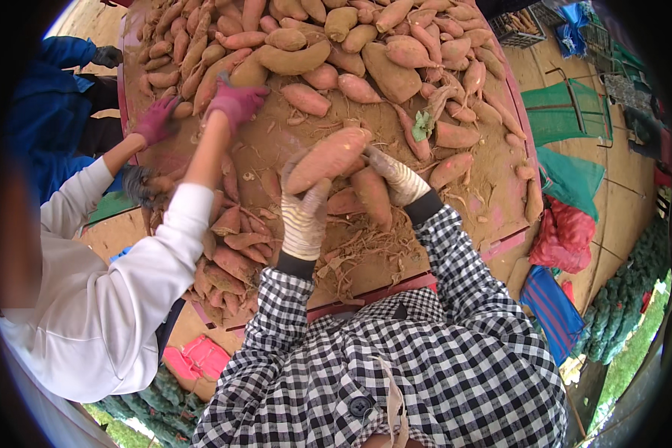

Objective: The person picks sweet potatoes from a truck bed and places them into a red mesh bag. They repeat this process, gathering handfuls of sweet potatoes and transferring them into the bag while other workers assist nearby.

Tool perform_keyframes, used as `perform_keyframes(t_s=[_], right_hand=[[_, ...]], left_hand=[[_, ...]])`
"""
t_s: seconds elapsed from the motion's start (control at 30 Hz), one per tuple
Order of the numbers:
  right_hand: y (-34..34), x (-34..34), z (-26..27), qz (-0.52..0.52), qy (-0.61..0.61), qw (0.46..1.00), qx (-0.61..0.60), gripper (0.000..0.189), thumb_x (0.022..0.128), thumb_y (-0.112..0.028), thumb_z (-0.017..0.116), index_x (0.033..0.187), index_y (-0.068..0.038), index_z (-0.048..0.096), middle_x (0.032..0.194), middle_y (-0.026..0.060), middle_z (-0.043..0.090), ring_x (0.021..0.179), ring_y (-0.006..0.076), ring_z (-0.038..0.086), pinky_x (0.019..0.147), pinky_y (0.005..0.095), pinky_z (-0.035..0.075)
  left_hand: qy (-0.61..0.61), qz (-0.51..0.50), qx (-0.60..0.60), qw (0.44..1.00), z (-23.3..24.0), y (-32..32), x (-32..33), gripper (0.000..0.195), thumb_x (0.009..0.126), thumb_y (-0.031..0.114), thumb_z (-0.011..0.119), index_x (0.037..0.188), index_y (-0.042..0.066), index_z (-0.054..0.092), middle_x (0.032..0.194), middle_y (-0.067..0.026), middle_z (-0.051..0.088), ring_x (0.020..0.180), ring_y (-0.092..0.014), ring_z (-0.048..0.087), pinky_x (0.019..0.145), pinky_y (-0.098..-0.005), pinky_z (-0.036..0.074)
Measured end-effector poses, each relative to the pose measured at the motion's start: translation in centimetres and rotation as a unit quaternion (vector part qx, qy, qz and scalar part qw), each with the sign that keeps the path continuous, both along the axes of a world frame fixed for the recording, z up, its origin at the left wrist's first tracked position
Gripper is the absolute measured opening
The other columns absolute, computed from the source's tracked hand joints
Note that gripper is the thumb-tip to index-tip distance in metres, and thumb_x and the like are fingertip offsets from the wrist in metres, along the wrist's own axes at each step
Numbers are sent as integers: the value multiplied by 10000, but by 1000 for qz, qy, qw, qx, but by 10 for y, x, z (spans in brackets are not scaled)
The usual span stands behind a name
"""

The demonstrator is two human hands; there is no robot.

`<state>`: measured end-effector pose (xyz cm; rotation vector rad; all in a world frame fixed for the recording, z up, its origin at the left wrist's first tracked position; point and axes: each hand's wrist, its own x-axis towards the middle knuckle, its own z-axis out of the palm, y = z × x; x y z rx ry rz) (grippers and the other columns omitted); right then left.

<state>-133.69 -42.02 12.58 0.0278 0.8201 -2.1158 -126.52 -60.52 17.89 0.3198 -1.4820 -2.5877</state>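
My left hand [305, 215], in a striped, soiled work glove, grips a large reddish sweet potato [330, 159] above the table. My right hand [397, 176], gloved alike, has its fingertips at the right end of that sweet potato. Another sweet potato [371, 196] is against the right hand's inner side and partly covers it; whether the hand grips it I cannot tell. Below my hands, loose roots and dry stems [369, 252] litter the soil-covered table [476, 218]. A broken sweet potato [344, 201] lies between my wrists.
A big heap of sweet potatoes [313, 56] covers the table's far side. At left, a co-worker's pink-gloved hands [235, 103] reach into it, above a smaller pile [229, 269]. Another person in blue [61, 112] stands beyond. Red net sacks [563, 235] sit on the right.
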Motion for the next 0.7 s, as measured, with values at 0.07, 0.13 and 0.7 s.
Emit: perform_keyframes(t_s=[0.07, 0.13, 0.7], right_hand=[[-11, 2, -2, -30, -35, 999, -13, 763, 886, -497, 706, 1440, -53, 426, 1388, 91, 510, 1258, 198, 500, 1098, 344, 394], [-15, 0, -6, -59, -54, 997, 20, 701, 908, -489, 681, 1409, -50, 464, 1361, 86, 534, 1234, 189, 512, 1086, 337, 398], [35, 20, -18, -75, -122, 983, -112, 481, 888, -325, 690, 1280, -89, 542, 1271, 187, 578, 1152, 381, 603, 812, 464, 587]], left_hand=[[-34, 0, -104, 994, -4, 6, -1, 620, 834, 182, 779, 1339, 20, 457, 1269, -93, 548, 1184, -178, 525, 1034, -337, 423], [-75, -16, -115, 990, -10, 2, -2, 648, 857, 242, 763, 1365, 6, 437, 1292, -106, 536, 1189, -191, 526, 1023, -343, 435], [31, 97, -752, 652, -73, -45, -176, 291, 827, 179, 686, 1102, 85, 674, 1189, -132, 630, 1066, -348, 595, 921, -433, 486]])
